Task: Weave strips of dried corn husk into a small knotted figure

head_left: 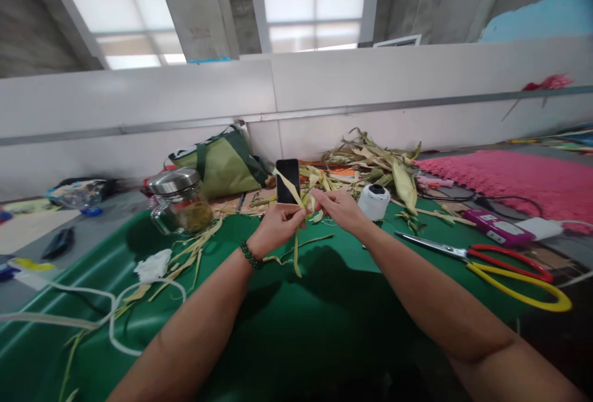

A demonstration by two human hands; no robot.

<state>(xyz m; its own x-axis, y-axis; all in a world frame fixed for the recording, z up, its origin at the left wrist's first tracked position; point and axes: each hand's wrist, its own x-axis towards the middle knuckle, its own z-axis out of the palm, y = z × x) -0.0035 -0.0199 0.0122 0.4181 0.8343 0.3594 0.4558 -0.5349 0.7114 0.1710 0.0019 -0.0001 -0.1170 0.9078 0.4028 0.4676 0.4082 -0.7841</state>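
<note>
My left hand [277, 229], with a dark bead bracelet at its wrist, pinches a pale yellow-green corn husk strip [290, 188]. The strip's upper end crosses in front of an upright black phone [291, 168], and a tail hangs below my fingers. Close by on the right, my right hand [343, 207] is closed in a pinch beside the husk pieces; what lies between its fingertips is too small to make out. To the right of that hand stands a spool of white thread [373, 203]. A pile of corn husks [370, 158] lies behind it.
Large scissors [454, 251] with red and yellow handles lie on the green cover [319, 309]. At left stand a glass jar [185, 207] and a green bag [229, 167], with a white cable [113, 309] looping nearby. A purple power strip [498, 227] and pink fabric [504, 186] lie right.
</note>
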